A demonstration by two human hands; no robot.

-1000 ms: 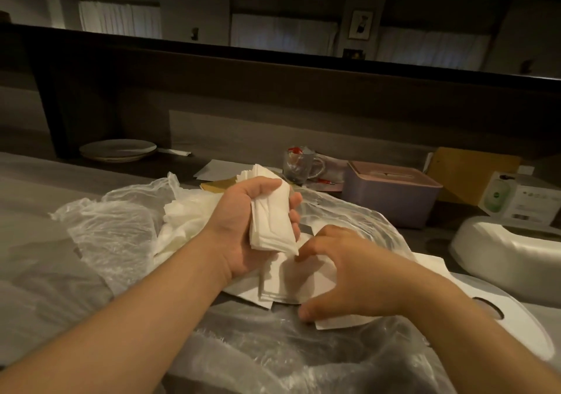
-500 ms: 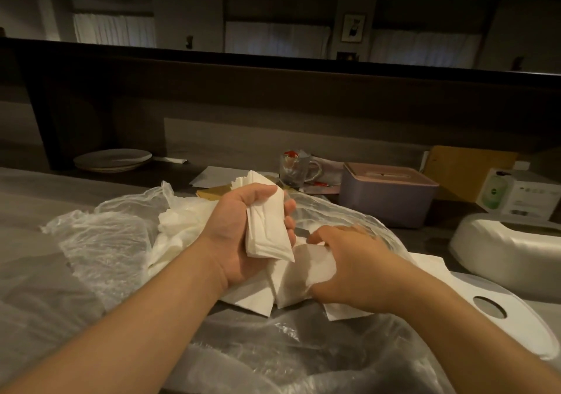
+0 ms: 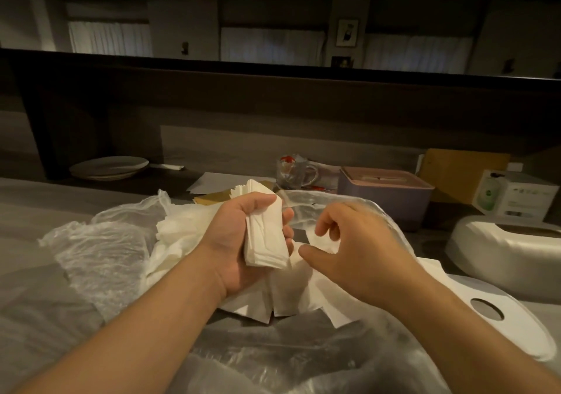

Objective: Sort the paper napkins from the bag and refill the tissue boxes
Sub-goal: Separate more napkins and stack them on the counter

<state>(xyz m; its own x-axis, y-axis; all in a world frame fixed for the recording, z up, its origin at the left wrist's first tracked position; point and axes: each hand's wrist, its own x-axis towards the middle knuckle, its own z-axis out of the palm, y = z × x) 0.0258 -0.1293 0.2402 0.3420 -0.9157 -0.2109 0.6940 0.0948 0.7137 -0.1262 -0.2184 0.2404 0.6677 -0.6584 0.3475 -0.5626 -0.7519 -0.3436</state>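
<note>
Counter (image 3: 36,272): dim, plastic bag (image 3: 100,260) spread open.
Left hand (image 3: 239,248): clasps napkin stack (image 3: 265,238).
Right hand (image 3: 361,251): pinches loose napkin (image 3: 326,243).
Tip: square edges before adding.

Dim, warm light from above; dark background, wide-angle bending at the edges, slight motion blur.

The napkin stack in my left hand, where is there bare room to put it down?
Bare grey counter lies left of the plastic bag, in front of the plates. A smaller dark patch sits between the pink tissue box and the white tub. Around both hands it is crowded with loose napkins and bag film.
</note>
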